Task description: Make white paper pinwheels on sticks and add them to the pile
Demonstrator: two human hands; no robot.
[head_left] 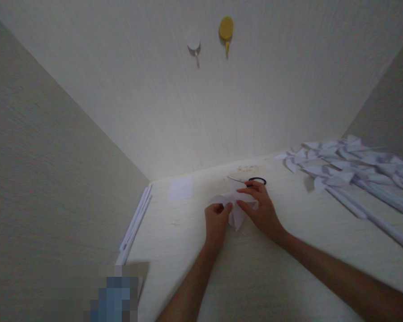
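Both hands pinch one folded white paper (235, 206): left hand (216, 222), right hand (261, 208). Scissors (251, 180), seemingly, lie just beyond.

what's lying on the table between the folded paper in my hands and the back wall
In the head view, scissors with black handles lie just behind the folded paper, beyond the right hand, short of the back wall.

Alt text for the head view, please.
Both hands, left hand and right hand, pinch a folded white paper piece on a pale table. Scissors lie just beyond; finished paper pinwheels are piled at right.
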